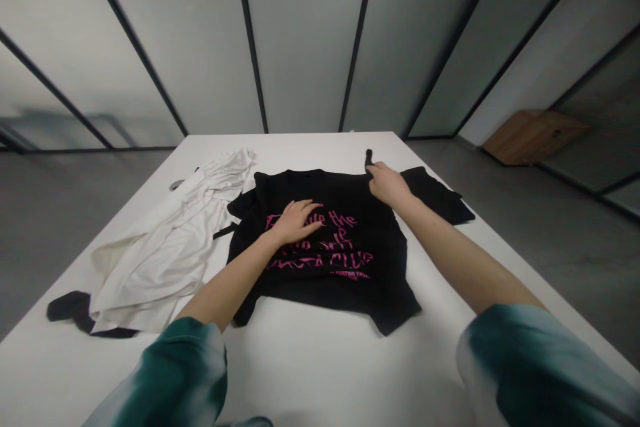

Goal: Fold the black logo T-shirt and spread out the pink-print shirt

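Observation:
A black T-shirt [320, 293] with pink lettering lies spread on the white table, its hem nearer to me at the lower side. My left hand [296, 221] rests on the printed front, palm down with the fingers apart. At the shirt's upper right edge, my right hand [387, 183] has its fingers closed on a small dark strip [369, 159] that sticks up above them; whether the strip belongs to the shirt is unclear. Another dark piece of cloth [437, 199] lies flat just right of my right hand.
Crumpled white cloth [170, 247] covers the table's left side, with a black item [75, 307] partly under its near end. A small grey object [177, 184] lies behind it. The white table [320, 373] stands before frosted panels; a wooden box [533, 137] is on the floor at right.

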Motion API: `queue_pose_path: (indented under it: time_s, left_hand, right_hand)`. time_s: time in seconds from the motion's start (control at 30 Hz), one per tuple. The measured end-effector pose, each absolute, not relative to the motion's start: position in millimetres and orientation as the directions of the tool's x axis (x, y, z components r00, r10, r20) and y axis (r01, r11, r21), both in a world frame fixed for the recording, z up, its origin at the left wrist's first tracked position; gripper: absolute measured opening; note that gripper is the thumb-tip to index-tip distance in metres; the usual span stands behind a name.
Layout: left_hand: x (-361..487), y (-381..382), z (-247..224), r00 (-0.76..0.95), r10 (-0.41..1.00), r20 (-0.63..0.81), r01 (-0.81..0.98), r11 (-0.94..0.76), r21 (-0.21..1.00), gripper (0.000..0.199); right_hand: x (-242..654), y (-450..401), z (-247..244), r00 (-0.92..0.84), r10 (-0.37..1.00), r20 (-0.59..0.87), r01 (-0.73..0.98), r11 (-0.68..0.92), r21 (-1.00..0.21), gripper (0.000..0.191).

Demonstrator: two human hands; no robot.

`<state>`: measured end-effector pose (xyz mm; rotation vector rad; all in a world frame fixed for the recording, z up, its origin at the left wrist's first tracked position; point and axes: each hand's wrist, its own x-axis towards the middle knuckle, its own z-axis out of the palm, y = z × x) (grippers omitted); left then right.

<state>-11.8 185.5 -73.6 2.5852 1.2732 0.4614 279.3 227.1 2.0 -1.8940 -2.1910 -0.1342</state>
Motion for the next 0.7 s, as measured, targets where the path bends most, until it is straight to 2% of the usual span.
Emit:
queue_pose_path:
  time_s: [0.1,0.2,0.3,0.4,0.5,0.6,0.7]
  left_hand:
    - [-38.8,193.5,-82.1,0.453,0.869,0.198,0.806,-0.494,0.326,0.056]
    - [-55.8,195.6,-97.0,0.375,0.900,0.224,0.841,-0.431,0.325,0.053]
    - [-60.2,194.5,-108.1,0.363,0.901,0.236,0.848,-0.425,0.318,0.051]
    - [-57.9,193.6,-112.1,0.373,0.899,0.230,0.862,-0.428,0.273,0.049]
    - [-55.7,193.8,-112.5,0.373,0.904,0.209,0.879,-0.416,0.233,0.049]
    - [-55.7,194.5,-113.3,0.372,0.907,0.198,0.881,-0.412,0.232,0.051]
    - [-56.7,195.4,-114.5,0.379,0.903,0.201,0.879,-0.419,0.227,0.052]
  right_hand:
    - [251.0,223.5,-14.2,-0.214,0.959,0.188,0.961,0.241,-0.137,0.050]
    - [232.6,218.7,-33.2,-0.345,0.931,0.115,0.894,0.364,-0.263,0.056]
    - [228.2,213.5,-50.2,-0.362,0.926,0.108,0.850,0.376,-0.370,0.057]
    - [236.2,209.3,-66.5,-0.234,0.962,0.139,0.925,0.264,-0.273,0.054]
    - [249.6,206.5,-83.9,-0.089,0.996,0.005,0.980,0.088,-0.176,0.067]
    - [259.7,206.4,-97.0,-0.036,0.994,-0.105,0.982,0.016,-0.187,0.074]
    - [261.2,207.4,-99.3,-0.022,0.994,-0.110,0.980,0.000,-0.197,0.075]
